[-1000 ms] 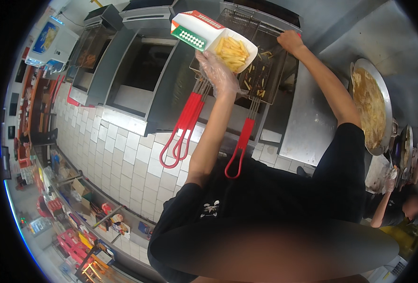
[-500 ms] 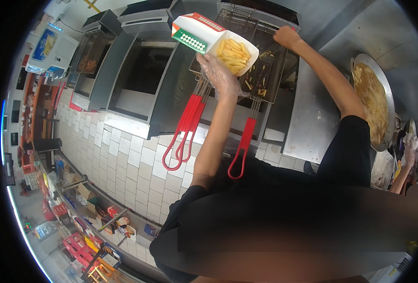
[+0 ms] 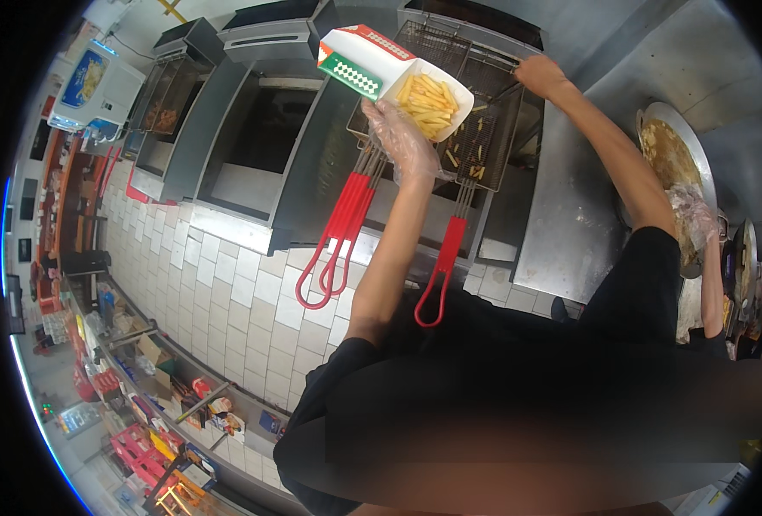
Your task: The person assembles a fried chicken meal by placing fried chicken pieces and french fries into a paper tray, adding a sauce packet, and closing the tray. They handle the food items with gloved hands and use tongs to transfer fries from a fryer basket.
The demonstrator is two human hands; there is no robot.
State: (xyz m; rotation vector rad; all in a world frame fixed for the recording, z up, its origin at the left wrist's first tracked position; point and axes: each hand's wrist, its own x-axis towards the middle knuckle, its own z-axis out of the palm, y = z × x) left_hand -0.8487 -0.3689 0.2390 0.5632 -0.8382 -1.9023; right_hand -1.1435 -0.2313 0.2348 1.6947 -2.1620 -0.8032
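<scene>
My left hand [image 3: 402, 142], in a clear plastic glove, is closed around a white, red and green paper carton [image 3: 368, 62]. The carton lies tilted, its wide mouth toward the right, with French fries [image 3: 429, 105] showing inside. Just beyond that mouth is a wire fryer basket [image 3: 506, 129] with a few loose fries scattered in it; its red handle [image 3: 452, 245] points toward me. My right hand [image 3: 542, 77] is bare and closed near the basket's far right corner. A thin dark bar runs left from its fingers, but whether it is a tool or the basket's rim I cannot tell.
Several red basket handles [image 3: 347, 206] stick out left of my left forearm. Farther left are an open fryer bay [image 3: 265, 138] and a white machine [image 3: 89, 90]. At right, beyond a steel counter [image 3: 562, 241], a co-worker's gloved hand [image 3: 695, 215] is over a large round pan [image 3: 703, 146].
My right hand has shifted slightly right and down. The carton in my left hand has moved a little right. The co-worker's gloved hand has come left over the pan.
</scene>
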